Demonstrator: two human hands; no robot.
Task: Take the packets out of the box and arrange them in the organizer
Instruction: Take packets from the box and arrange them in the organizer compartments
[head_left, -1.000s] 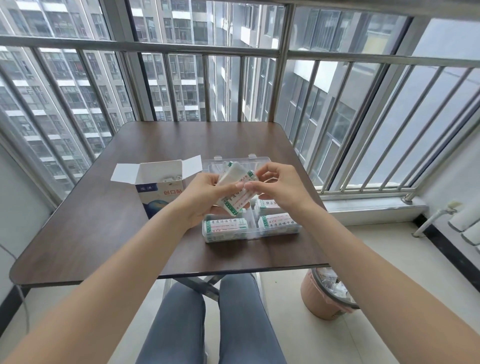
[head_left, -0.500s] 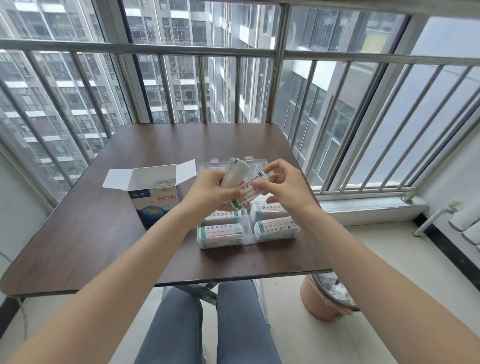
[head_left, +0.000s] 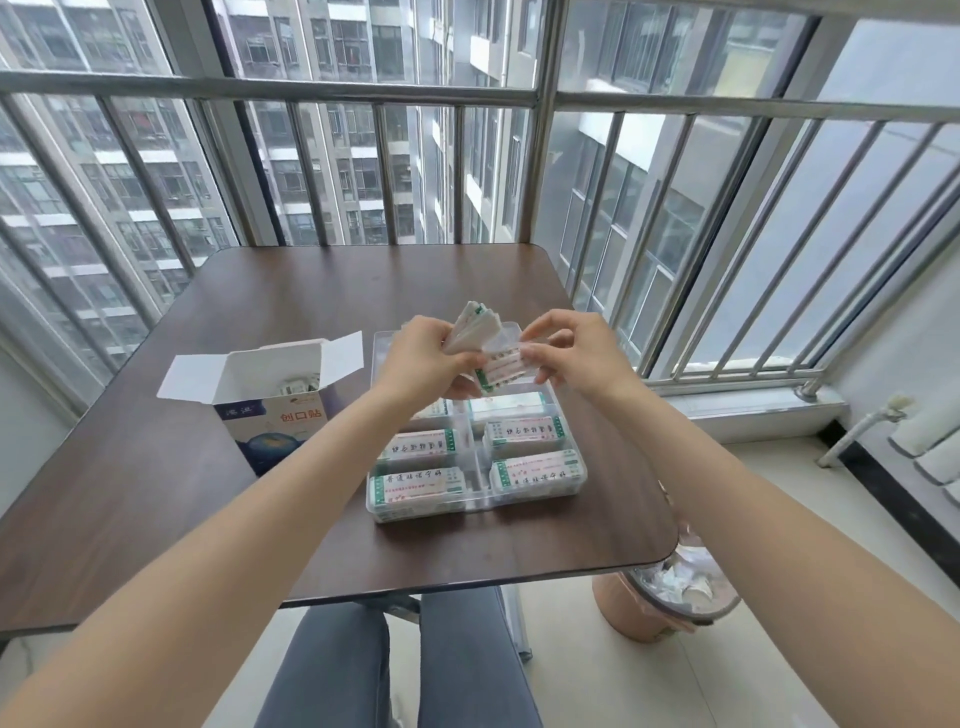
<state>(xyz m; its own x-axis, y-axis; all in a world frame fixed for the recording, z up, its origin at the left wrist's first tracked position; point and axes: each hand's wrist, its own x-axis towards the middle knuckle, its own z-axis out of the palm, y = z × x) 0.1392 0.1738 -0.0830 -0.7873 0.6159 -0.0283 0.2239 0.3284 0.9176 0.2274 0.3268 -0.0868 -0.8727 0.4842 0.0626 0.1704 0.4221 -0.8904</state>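
Note:
My left hand (head_left: 423, 358) grips a fanned stack of white packets (head_left: 475, 327) above the far end of the clear plastic organizer (head_left: 470, 501). My right hand (head_left: 576, 351) pinches a few packets (head_left: 501, 369) with green edges, pulled partly away from that stack. Several compartments of the organizer hold packets laid flat, printed side up. The open blue and white box (head_left: 270, 400) stands left of the organizer, flaps up, with a few packets showing inside.
Box and organizer sit on a dark brown table (head_left: 156, 467) by a barred window (head_left: 363, 98). A pink waste bin (head_left: 670, 603) stands on the floor under the table's right corner. My legs are below the near edge.
Both hands rose slightly and shifted toward the organizer's far end. My right hand has drawn a few packets apart from the stack that my left hand holds, and the stack now fans upward.

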